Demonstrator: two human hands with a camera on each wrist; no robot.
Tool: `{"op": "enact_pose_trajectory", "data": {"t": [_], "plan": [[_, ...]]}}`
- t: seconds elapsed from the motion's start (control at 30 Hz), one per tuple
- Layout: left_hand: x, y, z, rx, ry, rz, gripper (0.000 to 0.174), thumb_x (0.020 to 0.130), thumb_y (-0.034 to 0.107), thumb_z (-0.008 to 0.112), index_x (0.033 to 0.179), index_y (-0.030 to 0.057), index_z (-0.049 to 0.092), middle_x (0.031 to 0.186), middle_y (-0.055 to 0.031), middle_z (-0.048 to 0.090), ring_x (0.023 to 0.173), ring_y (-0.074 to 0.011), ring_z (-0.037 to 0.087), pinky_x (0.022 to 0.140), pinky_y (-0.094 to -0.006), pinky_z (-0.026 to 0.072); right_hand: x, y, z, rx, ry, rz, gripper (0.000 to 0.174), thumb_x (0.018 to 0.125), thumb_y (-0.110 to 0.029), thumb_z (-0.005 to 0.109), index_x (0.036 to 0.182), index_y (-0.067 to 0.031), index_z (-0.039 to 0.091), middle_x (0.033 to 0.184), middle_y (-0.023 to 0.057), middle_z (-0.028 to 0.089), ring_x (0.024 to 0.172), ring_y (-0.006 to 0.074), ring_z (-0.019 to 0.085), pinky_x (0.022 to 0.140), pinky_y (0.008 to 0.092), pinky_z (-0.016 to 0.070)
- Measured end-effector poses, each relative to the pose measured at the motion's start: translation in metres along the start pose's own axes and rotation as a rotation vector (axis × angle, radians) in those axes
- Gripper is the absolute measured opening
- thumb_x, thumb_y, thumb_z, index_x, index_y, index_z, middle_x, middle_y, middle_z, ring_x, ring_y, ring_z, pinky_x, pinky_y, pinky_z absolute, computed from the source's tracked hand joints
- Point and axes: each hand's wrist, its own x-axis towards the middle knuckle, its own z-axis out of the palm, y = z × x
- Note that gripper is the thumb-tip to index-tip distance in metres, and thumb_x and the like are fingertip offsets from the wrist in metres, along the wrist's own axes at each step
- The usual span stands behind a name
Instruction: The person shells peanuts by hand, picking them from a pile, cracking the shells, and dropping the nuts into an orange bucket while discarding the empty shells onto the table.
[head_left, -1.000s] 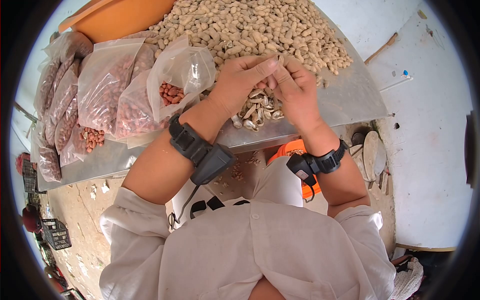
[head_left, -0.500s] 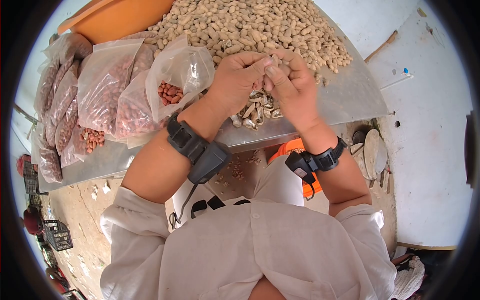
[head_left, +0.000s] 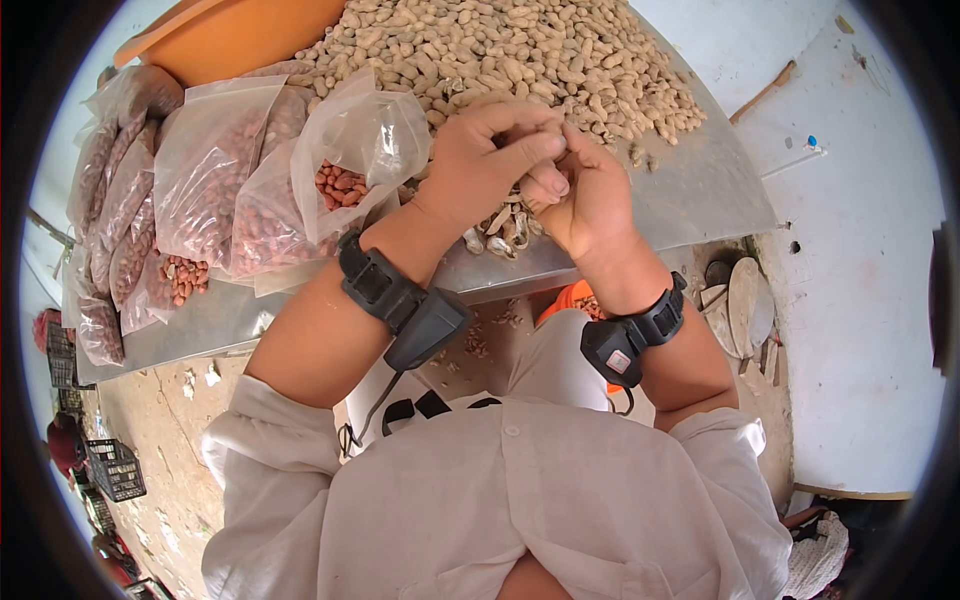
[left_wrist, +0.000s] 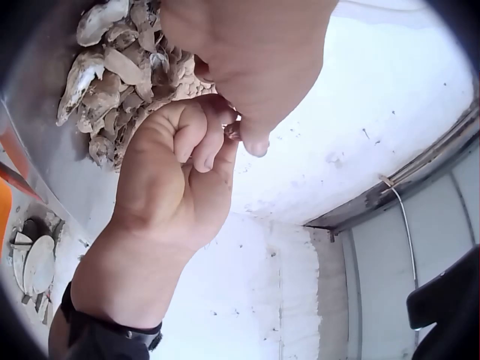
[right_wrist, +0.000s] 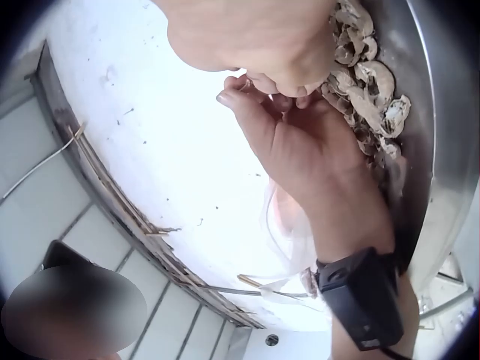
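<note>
Fingers (left_wrist: 196,139): both sets curled, pinching one peanut (left_wrist: 233,131) between them
Left hand (head_left: 480,160): on top, knuckles up
Right hand (head_left: 590,195): balled up, pressed right against the left
Underneath: pile of empty shells (head_left: 500,232) on the metal table (head_left: 700,190)
Further out: big heap of unshelled peanuts (head_left: 520,50), plus an open bag of red kernels (head_left: 345,185) off to the left

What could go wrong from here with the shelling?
1. The kernel is pinched between left hand and right hand above the shell pile, not the open bag; a slip may lose it among shells.
2. The shell pile sits near the table edge; more shells could spill off.
</note>
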Motion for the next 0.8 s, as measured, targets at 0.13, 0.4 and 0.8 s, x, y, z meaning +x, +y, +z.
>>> {"op": "enact_pose_trajectory", "data": {"t": [0.13,0.4,0.8], "plan": [[0.003,-0.001,-0.005,0.375,-0.059,0.373,0.022,0.073,0.006,0.069,0.094,0.0041,0.067,0.093,-0.0077,0.063,0.079,-0.0156,0.059,0.070,-0.0255,0.0474,-0.003,0.001,0.005,0.120,0.168,0.039,0.025,0.096,-0.022,0.037,0.087,-0.0040,0.051,0.073,0.0036,0.050,0.052,0.0102,0.037,0.045,0.0225,0.0297],[0.000,0.003,-0.006,0.148,-0.091,0.061,0.021,0.083,0.008,0.062,0.103,0.0005,0.064,0.098,-0.0051,0.064,0.080,-0.0117,0.058,0.073,-0.0249,0.0480,-0.006,-0.001,0.000,0.048,0.100,0.016,0.020,0.096,-0.022,0.043,0.091,-0.0039,0.051,0.068,0.0024,0.048,0.049,0.0103,0.035,0.043,0.0230,0.0283],[0.005,-0.006,-0.012,-0.321,-0.039,-0.265,0.019,0.087,0.013,0.059,0.101,0.0025,0.066,0.089,-0.0011,0.064,0.069,-0.0054,0.051,0.065,-0.0204,0.0436,-0.013,-0.032,-0.006,-0.716,-0.042,-0.010,0.017,0.091,-0.017,0.055,0.088,-0.0006,0.059,0.059,-0.0032,0.044,0.048,0.0064,0.036,0.044,0.0212,0.0310]]}}
